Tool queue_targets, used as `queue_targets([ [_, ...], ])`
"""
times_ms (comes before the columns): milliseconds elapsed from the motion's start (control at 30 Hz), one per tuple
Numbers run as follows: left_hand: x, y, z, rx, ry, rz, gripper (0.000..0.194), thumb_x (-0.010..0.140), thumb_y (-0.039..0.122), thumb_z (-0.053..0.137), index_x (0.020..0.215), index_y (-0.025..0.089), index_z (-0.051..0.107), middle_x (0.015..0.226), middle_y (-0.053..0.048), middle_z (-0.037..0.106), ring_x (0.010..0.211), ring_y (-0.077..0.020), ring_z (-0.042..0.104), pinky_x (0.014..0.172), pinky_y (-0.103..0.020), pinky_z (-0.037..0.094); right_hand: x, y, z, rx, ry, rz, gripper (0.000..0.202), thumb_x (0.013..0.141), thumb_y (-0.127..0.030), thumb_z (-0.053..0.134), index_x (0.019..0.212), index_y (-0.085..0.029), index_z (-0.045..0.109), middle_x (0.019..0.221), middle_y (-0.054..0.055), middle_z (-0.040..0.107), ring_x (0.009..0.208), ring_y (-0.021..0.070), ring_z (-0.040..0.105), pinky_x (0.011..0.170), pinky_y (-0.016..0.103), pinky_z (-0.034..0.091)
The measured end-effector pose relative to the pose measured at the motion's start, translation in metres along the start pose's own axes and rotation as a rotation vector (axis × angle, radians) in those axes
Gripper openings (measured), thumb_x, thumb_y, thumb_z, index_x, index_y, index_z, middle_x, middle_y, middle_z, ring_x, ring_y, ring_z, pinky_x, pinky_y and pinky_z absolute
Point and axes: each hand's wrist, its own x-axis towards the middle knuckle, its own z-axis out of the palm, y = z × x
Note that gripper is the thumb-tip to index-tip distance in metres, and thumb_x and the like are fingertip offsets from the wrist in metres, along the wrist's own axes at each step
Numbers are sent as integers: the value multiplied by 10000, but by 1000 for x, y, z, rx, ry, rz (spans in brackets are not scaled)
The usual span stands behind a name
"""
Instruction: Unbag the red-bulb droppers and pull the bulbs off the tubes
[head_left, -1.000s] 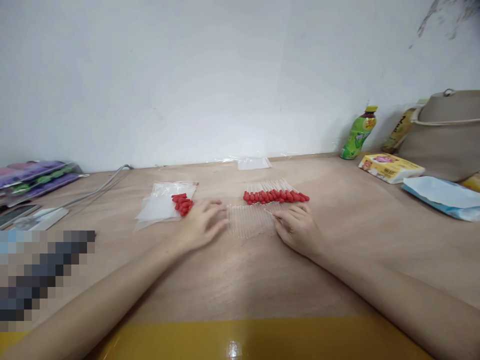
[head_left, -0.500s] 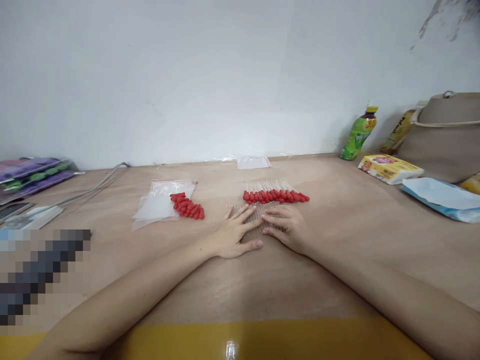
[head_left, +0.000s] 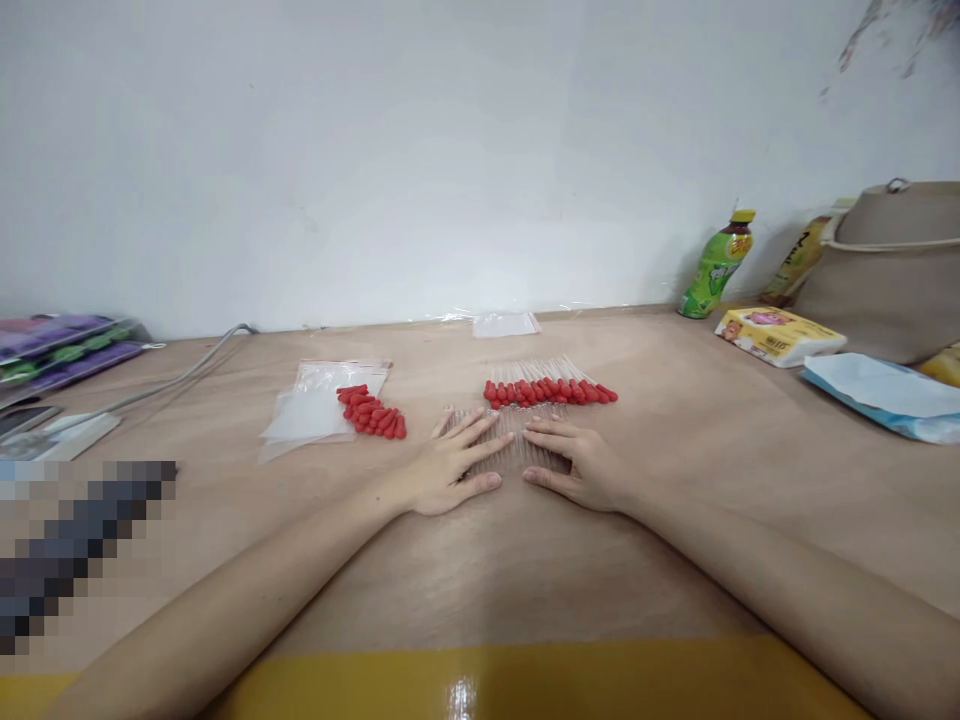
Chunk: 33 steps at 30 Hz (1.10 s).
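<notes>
Head view, fingers [head_left: 486, 449] over tubes [head_left: 516, 452], bulbs [head_left: 551, 392] beyond

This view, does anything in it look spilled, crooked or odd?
Dark marks streak the wall, top right, like stains. The red pile lies bunched partly over the bags, unlike the neater red-tipped row. I see no spill.
</notes>
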Motion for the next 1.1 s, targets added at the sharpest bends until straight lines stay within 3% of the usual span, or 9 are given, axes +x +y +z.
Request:
queue_targets([
  [167,11,-2,0,-64,242,-65,467,891,432,371,1323,256,353,1391,-77,346,1299,-232,275,1068,-470,187,0,0,0,10,82,-52,438,794,-396,562,1161,-159,558,1203,132,550,1113,244,521,937,417,453],
  [300,38,-13,-8,-106,451,-264,318,832,380,475,1066,174,542,1076,-83,566,1051,-209,503,924,-351,389,-1,0,0,12,194,-101,332,808,-326,558,1093,-160,583,1117,117,600,1069,225,551,927,406,463],
  [433,66,-25,-15,-69,362,-520,292,796,433,479,791,170,607,860,-77,602,910,-233,544,826,-353,408,-4,1,0,-24,250,-139,255,815,-258,548,1044,-154,590,1057,105,627,1047,211,562,956,416,440],
  [567,80,-32,-15,-99,294,-594,385,794,468,445,595,171,590,649,-61,592,676,-214,560,663,-331,414,-5,3,-2,-46,272,-148,228,814,-219,542,1025,-150,590,1034,102,633,1043,209,562,963,427,432],
  [700,84,-36,-12,-138,280,-631,384,806,423,427,559,171,577,547,-36,548,555,-179,521,560,-291,381,-5,3,-3,-42,288,-151,222,815,-210,536,1024,-155,586,1030,99,634,1040,206,564,964,426,433],
  [800,80,-35,-15,-145,333,-626,392,838,390,382,583,165,576,570,-38,539,597,-182,523,580,-292,388,-5,2,-2,-38,285,-140,224,815,-208,533,1028,-162,585,1030,94,635,1042,203,562,961,413,439],
  [900,63,-28,-20,-129,422,-569,361,865,375,366,666,164,580,699,-48,552,779,-194,528,713,-306,405,-5,1,-4,-35,305,-123,228,815,-212,529,1032,-170,584,1050,92,627,1039,201,562,949,398,451],
  [967,43,-20,-20,-112,483,-466,301,873,360,381,745,169,576,797,-46,548,875,-187,504,794,-308,392,-4,0,-5,-44,334,-85,273,820,-225,521,1086,-174,560,1109,100,599,1073,207,541,944,395,454],
  [1100,0,-7,-11,-35,540,-160,196,871,316,421,840,163,540,856,-56,541,848,-183,495,779,-319,402,-3,-2,-8,-65,368,-38,457,825,-260,515,1263,-172,420,1244,118,504,1191,227,441,990,416,406],
])
